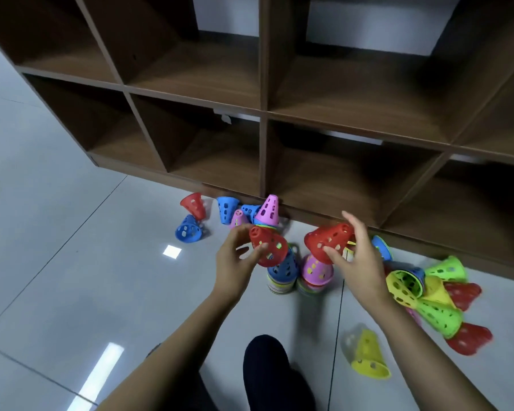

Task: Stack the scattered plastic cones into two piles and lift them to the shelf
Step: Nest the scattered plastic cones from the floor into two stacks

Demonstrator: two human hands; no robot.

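Our left hand (235,259) pinches a red perforated plastic cone (269,247) above the blue-topped pile (283,272); our right hand (358,259) curls round a second red holed cone (328,241) over the pink-topped pile (316,271). Both piles stand on glossy grey tiles (72,203), before the brown wooden shelf (263,84).

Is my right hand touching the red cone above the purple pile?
Touching. The head view shows the right hand with its thumb pressed on the red cone near the flared rim and its fingers over the narrow end, with no gap.
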